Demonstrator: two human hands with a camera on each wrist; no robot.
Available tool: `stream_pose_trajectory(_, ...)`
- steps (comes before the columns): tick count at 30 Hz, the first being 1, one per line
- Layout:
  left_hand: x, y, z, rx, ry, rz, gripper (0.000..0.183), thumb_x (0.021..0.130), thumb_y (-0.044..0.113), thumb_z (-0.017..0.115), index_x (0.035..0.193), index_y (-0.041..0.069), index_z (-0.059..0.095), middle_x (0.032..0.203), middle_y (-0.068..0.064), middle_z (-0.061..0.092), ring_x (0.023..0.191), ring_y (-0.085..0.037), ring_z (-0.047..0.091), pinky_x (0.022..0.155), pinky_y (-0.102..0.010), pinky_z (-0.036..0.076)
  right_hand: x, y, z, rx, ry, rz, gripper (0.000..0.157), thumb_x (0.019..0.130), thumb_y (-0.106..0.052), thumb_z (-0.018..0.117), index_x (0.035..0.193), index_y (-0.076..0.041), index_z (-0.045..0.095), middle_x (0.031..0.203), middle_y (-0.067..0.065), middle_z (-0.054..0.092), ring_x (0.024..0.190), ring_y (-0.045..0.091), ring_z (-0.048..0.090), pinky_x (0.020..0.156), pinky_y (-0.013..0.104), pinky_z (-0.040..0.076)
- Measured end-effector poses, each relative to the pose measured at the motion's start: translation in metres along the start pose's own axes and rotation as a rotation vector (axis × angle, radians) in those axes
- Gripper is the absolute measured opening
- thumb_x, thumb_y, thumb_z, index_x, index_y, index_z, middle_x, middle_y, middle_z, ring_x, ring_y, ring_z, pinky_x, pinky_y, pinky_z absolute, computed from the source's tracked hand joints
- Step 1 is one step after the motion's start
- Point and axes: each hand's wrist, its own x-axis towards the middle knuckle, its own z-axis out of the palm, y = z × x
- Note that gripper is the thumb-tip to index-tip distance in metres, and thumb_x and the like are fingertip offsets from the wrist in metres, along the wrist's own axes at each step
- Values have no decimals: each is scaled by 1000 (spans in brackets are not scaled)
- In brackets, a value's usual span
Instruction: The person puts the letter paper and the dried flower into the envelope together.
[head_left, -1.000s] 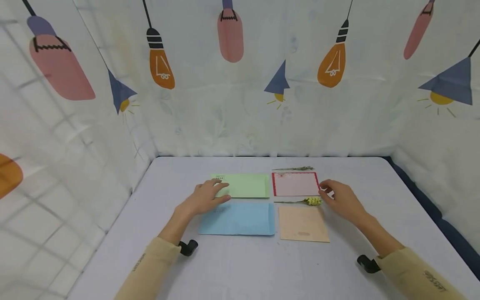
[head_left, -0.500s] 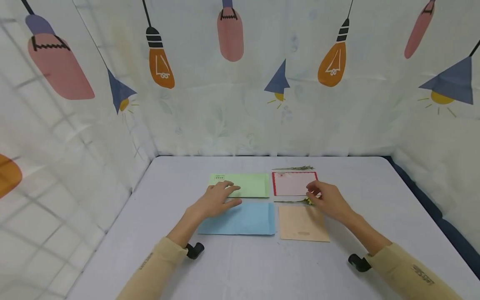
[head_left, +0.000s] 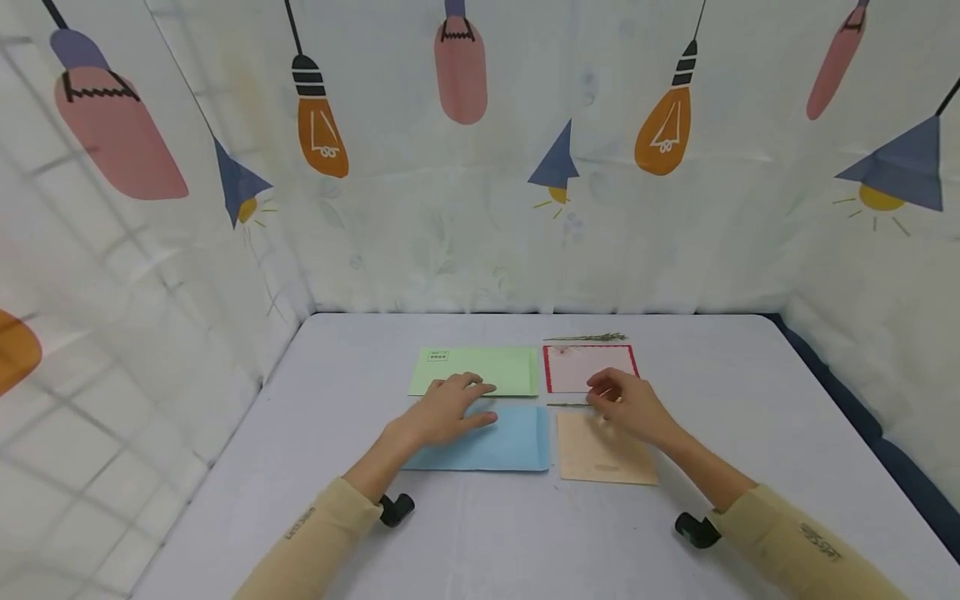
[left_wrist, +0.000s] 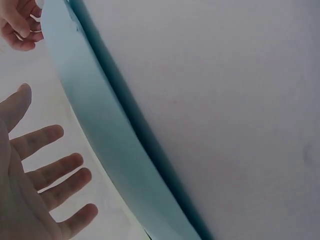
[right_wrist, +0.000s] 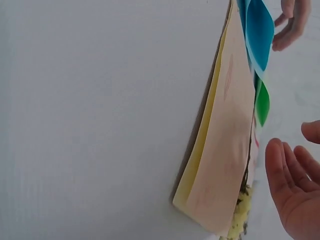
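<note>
Closest in on the table (head_left: 480,542) there's a blue envelope (head_left: 498,446) and, just beside it, a tan envelope (head_left: 600,454); a dragging sleeve (head_left: 322,529) might shove either one crooked, since flat paper probably slides easily. The left hand (head_left: 446,412) is above the blue one, fingers spread wide and gripping nothing. The right hand (head_left: 630,407) is over the yellow flower (right_wrist: 242,212), fingers loosely bent with a gap to the thumb, nothing in them either. If it comes down carelessly, I reckon the flower gets squashed or the skinny stem (head_left: 566,405) snaps. Further back, a stray fingertip could knock the green envelope (head_left: 487,361) or the red-edged card (head_left: 573,367) askew, and the thin sprig (head_left: 600,337) behind the card looks brittle to me. View-wise, the right wrist catches the tan envelope gaping along its near edge, the blue flap (right_wrist: 259,35) and green flap (right_wrist: 262,102) sticking up, plus the flower's head, which the right hand blocks in the head view. Only the head view clearly gets the sprig.
</note>
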Motion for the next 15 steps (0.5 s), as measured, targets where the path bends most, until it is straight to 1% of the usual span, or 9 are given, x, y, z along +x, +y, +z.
stream_pose_trajectory(3,1,3,4,11,-14,14,57,103,52,58,147,17,57,147,-12,51,137,-31,47,107,-61,35,0,-5,7,105,-47,75,33,97,-14,73,122,5,63,103,9,69,85,24,69,72,33,60)
stream_pose_trajectory(6,2,7,7,25,-24,26,57,103,52,58,148,18,56,148,-11,50,137,-31,46,108,-61,34,0,-10,14,191,-85,166,39,97,-16,73,126,5,60,104,11,68,85,25,70,74,34,60)
stream_pose_trajectory(10,3,12,7,26,-28,33,60,101,54,59,150,19,53,149,-11,49,137,-30,46,108,-60,34,0,-16,22,295,-121,242,46,97,-16,73,133,5,55,106,15,68,89,28,71,77,37,61)
stream_pose_trajectory(12,3,15,6,24,-40,30,65,99,57,60,152,20,51,150,-11,48,138,-29,45,109,-60,33,1,-19,26,339,-141,266,47,98,-16,72,135,5,52,107,17,68,91,29,71,78,38,61)
stream_pose_trajectory(15,4,19,6,23,-73,15,74,96,64,61,155,23,47,153,-9,45,140,-28,43,111,-58,31,1,-22,34,377,-161,314,46,98,-15,72,135,5,53,107,16,68,91,28,72,79,38,60)
